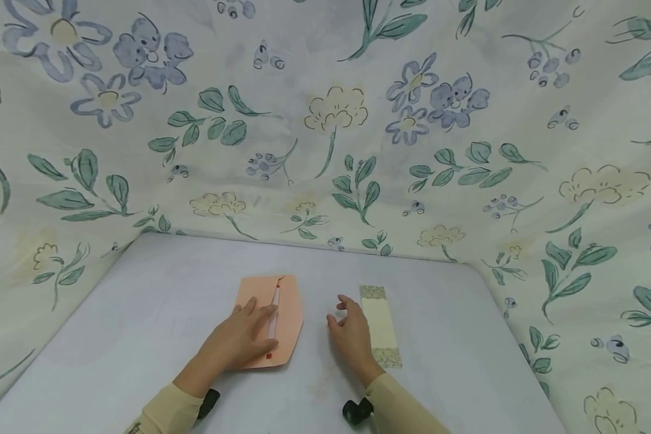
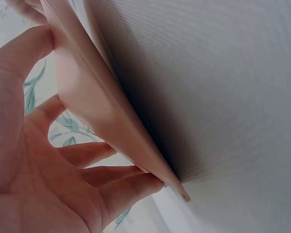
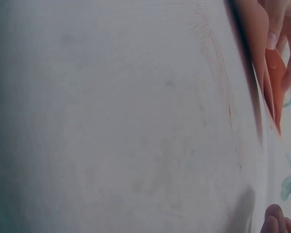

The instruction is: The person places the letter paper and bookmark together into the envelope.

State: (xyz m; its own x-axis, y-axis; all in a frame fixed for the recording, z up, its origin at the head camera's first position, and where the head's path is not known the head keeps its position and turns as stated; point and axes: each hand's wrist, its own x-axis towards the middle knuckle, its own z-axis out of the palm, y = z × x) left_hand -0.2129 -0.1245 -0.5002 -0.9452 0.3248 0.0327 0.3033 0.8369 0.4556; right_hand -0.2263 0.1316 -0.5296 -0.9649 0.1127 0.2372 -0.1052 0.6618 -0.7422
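A peach-coloured folded paper, like an envelope, lies on the white table. Two flaps meet near its middle, a narrow white gap showing between them and a small red mark at either end. My left hand rests on it with spread fingers and thumb; in the left wrist view the fingertips press against the paper. To the right, my right hand is loosely bent and holds nothing. Beside it lies a cream paper strip with patterned ends. Only fingertips of the right hand show in the right wrist view.
White cloth covers the table. Behind and at both sides hangs a floral curtain, meeting the table's back edge. Black wrist devices sit beneath both wrists.
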